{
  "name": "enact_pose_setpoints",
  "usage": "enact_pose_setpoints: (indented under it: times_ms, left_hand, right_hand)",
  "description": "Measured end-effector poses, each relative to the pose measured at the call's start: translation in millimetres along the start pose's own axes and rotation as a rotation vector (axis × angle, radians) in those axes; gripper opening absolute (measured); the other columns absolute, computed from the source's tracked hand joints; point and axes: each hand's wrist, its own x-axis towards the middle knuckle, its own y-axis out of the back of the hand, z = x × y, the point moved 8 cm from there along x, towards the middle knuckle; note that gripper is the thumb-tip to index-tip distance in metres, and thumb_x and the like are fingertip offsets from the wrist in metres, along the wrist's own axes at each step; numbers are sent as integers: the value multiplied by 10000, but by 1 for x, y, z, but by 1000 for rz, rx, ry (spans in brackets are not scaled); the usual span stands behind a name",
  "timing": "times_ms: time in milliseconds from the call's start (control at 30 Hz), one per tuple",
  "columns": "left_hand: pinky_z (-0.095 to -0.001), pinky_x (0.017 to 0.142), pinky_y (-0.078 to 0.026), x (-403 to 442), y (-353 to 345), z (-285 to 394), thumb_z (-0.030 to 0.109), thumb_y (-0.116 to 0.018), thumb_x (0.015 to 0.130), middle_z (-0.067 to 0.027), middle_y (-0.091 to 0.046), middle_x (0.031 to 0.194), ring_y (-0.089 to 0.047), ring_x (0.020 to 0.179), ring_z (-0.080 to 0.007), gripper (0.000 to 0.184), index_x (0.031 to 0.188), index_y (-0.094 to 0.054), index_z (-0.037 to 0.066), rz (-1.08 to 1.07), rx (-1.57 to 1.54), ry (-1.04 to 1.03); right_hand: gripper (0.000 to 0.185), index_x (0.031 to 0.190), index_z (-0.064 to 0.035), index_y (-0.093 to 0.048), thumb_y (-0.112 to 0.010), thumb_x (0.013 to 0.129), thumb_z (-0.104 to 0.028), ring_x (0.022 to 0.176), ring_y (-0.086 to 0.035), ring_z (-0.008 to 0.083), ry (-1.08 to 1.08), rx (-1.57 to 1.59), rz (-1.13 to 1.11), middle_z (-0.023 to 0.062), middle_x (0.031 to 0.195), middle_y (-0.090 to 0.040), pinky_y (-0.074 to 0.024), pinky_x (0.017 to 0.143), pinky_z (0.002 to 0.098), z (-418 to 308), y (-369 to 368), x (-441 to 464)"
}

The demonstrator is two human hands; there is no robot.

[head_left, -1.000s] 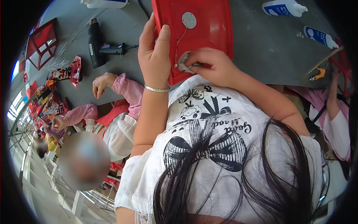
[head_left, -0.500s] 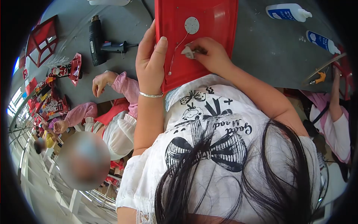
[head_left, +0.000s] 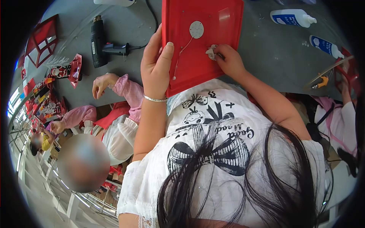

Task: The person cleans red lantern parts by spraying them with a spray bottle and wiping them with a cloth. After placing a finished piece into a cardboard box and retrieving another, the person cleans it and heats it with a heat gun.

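Note:
A red plastic panel with raised edges (head_left: 205, 72) is tilted up in front of my chest. My left hand (head_left: 157, 64) grips its left edge, thumb on the inner face and fingers behind. A round whitish disc (head_left: 196, 30) sits on the inner face, and a thin wire (head_left: 180, 57) runs down from it to a small connector (head_left: 174, 78). My right hand (head_left: 230, 60) is closed in a pinch on a small crumpled whitish cloth (head_left: 211, 52), held against the panel's inner face right of the wire.
A black heat gun (head_left: 99, 43) lies on the grey table (head_left: 262, 57) at left. Two white-and-blue glue bottles (head_left: 292, 18) lie at right, near an orange tool (head_left: 322, 82). A co-worker's hand (head_left: 103, 84) rests left of me. Red decorations (head_left: 76, 70) stand farther left.
My right hand has slid with the cloth to the right across the panel, away from the wire. The panel and my left hand have shifted slightly to the right.

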Motion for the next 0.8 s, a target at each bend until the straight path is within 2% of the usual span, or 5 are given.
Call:
enact_pose_setpoints:
  times_ms: [133, 233, 400, 600, 800]
  left_hand:
    - [-255, 938, -485, 4, -8, 6, 70, -612, 960, -81, -615, 1299, -594, 1123, -110, 464, 1409, -519, 2, -17, -27, 19]
    - [-209, 756, -512, 9, -10, 3, 84, -629, 950, -69, -652, 1216, -626, 929, -68, 469, 1405, -532, 21, -19, -33, 26]
    - [-178, 535, -428, 12, -10, 4, 95, -644, 938, -39, -681, 1081, -524, 643, -14, 469, 1395, -552, 44, -26, 78, 21]
    - [-180, 516, -420, 14, -10, 1, 103, -650, 930, -31, -680, 1059, -498, 604, -12, 471, 1391, -562, 59, -6, 75, 16]
    - [-187, 487, -406, 14, -9, 1, 118, -660, 919, -33, -687, 1048, -487, 570, -15, 481, 1389, -568, 72, 7, 62, 11]
  right_hand:
    - [197, 981, -73, -630, -635, 789, -30, 931, -618, 366, 296, -176, -69, 135, 944, -654, -496, 839, 453, -12, 15, 11]
    - [202, 984, -75, -634, -640, 784, -55, 939, -626, 366, 475, -334, 264, 124, 949, -670, -504, 820, 453, 8, 41, 47]
    - [307, 1111, -83, -637, -660, 806, -53, 1021, -626, 346, 64, -420, 332, 125, 1072, -675, -498, 887, 441, 41, 71, 130]
    - [159, 968, -72, -665, -674, 813, -104, 951, -640, 347, 331, -288, 298, 115, 981, -685, -512, 812, 451, -8, 29, 81]
    - [151, 955, -78, -659, -693, 808, -87, 922, -631, 356, 254, -159, 189, 136, 1008, -669, -499, 807, 456, 9, 19, 17]
